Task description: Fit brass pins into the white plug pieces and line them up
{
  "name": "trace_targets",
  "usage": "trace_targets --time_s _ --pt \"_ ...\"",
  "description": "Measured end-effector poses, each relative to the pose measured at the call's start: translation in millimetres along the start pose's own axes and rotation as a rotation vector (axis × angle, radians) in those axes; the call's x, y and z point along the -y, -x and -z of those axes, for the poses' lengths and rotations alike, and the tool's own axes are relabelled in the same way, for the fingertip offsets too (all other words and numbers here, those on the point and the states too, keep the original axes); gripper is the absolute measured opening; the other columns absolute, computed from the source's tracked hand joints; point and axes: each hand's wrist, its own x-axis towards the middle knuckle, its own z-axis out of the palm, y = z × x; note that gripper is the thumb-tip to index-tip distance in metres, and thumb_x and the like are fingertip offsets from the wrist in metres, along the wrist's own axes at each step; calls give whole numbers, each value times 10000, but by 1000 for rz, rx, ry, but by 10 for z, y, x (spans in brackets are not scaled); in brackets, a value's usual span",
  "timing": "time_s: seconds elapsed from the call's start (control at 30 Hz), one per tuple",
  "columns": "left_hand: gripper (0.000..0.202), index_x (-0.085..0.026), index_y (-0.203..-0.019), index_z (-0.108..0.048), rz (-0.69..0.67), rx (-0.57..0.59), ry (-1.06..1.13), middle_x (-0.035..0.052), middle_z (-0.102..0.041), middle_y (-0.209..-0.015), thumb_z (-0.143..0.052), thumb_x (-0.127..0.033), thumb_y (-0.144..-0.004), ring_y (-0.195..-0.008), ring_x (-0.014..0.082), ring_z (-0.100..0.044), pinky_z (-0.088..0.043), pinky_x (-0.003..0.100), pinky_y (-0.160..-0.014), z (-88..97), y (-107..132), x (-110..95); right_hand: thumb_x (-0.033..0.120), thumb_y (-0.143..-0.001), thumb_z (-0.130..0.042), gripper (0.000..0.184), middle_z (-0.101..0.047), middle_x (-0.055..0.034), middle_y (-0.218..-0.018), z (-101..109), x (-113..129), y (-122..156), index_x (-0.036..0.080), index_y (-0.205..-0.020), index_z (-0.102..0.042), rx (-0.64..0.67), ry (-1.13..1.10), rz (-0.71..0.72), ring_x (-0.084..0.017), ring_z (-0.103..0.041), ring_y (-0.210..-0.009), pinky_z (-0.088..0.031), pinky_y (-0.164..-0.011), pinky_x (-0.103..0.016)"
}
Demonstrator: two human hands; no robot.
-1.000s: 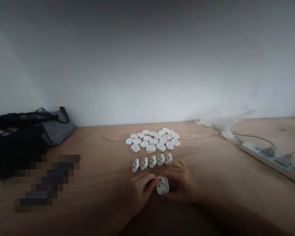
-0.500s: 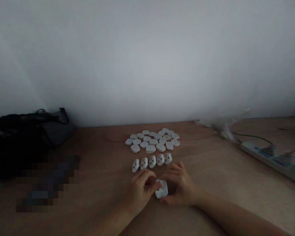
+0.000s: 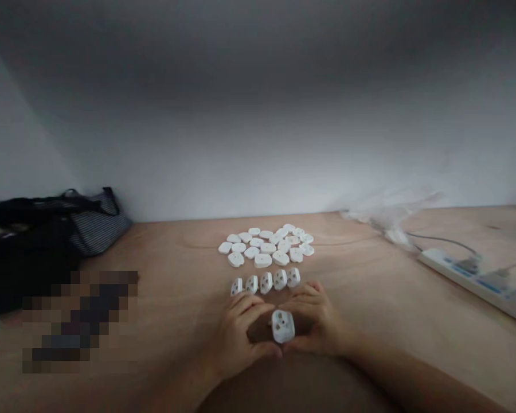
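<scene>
Between my two hands a white plug housing [image 3: 282, 327] is held up, its face with dark and brass-coloured openings turned toward me. My right hand [image 3: 320, 321] grips it from the right, fingers at the top edge and thumb below. From the left, my left hand [image 3: 243, 330] curves around it, with fingertips at the upper edge and thumb at the lower edge. Just beyond the fingers, several similar white housings [image 3: 265, 283] stand in a row. Farther back lies a loose group of rounded white pieces [image 3: 268, 248].
On the right lies a white power strip [image 3: 460, 274] with plugs and cables, and a crumpled clear plastic bag [image 3: 391, 221] behind it. A black and striped bag [image 3: 98, 223] sits at left, near a blurred-out dark object [image 3: 86, 321]. A wall [image 3: 258, 155] closes off the wooden table's [image 3: 172, 281] back.
My left thumb has moved off the housing's face down to its lower edge, and the left fingers have opened outward. The openings in the face now show. The view has brightened.
</scene>
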Motion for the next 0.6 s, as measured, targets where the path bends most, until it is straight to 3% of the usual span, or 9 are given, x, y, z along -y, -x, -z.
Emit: trace_targets --time_s 0.37,0.5,0.6 --pt "537 -207 -1124 -604 -83 -1 -64 94 -662 -1037 -675 -522 -695 -1009 282 -534 -412 421 -891 -38 6 12 611 -571 -717 606 -670 -56 -909 -62 -11 1 237 -1039 -627 -56 -26 -12 -227 -586 -882 -372 -850 -393" --pt "485 -204 -1102 -605 -72 3 -117 85 -662 -1030 -671 -486 -713 -987 278 -545 -419 422 -872 31 -7 1 633 -526 -726 735 -641 -81 -1019 -19 -5 1 216 -1111 -570 38 -49 -79 -254 -550 -942 -393 -842 -389" --pt "474 -196 -1099 -598 -42 -61 -147 89 -655 -1035 -666 -475 -722 -985 272 -551 -429 425 -867 67 2 49 530 -682 -677 543 -629 -76 -1020 -1 7 -3 222 -1116 -572 141 -19 -66 -250 -531 -949 -394 -838 -388"
